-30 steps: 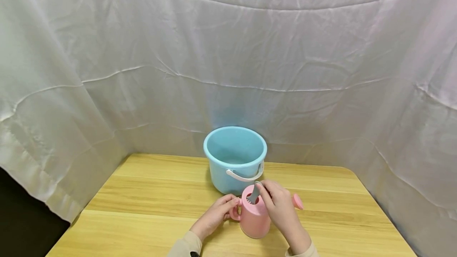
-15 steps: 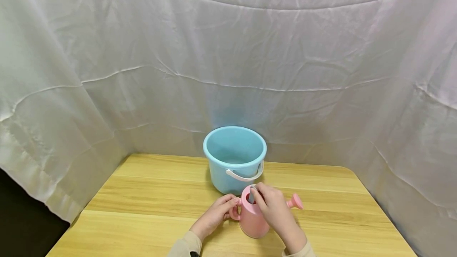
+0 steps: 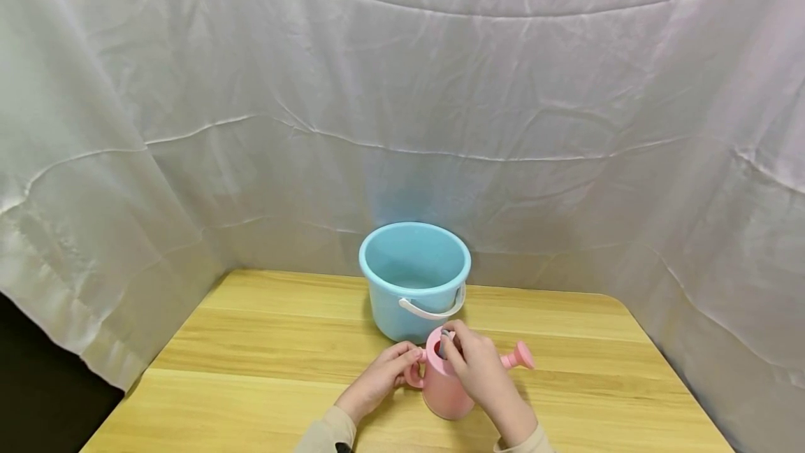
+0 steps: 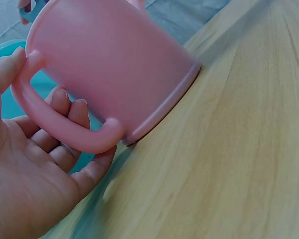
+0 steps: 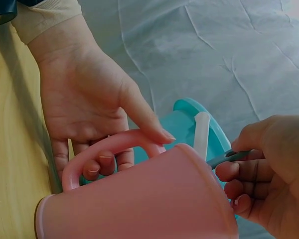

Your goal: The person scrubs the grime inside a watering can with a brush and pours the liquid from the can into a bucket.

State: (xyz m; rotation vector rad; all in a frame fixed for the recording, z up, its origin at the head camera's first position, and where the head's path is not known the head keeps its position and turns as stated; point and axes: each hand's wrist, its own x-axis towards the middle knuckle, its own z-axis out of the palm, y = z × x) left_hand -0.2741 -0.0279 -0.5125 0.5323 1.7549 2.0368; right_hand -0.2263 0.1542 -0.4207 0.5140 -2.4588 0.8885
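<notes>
A pink watering can [image 3: 448,397] stands upright on the wooden table, spout to the right. My left hand [image 3: 380,377] holds its handle [image 4: 65,124], thumb on top and fingers curled through the loop, as the left wrist view shows. Over the can's top opening, my right hand [image 3: 483,372] pinches the grey handle of a small rake [image 5: 228,158] between thumb and fingers. The toothed end of the rake is down inside the can and hidden.
A light blue bucket [image 3: 383,310] with a white handle [image 3: 434,314] stands just behind the can. Grey curtains [image 3: 402,89] hang around the back and sides of the wooden table [image 3: 264,362].
My right hand has lowered the rake further into the can, so its teeth no longer show. The hand has shifted slightly left, uncovering more of the spout. My left hand stays in place.
</notes>
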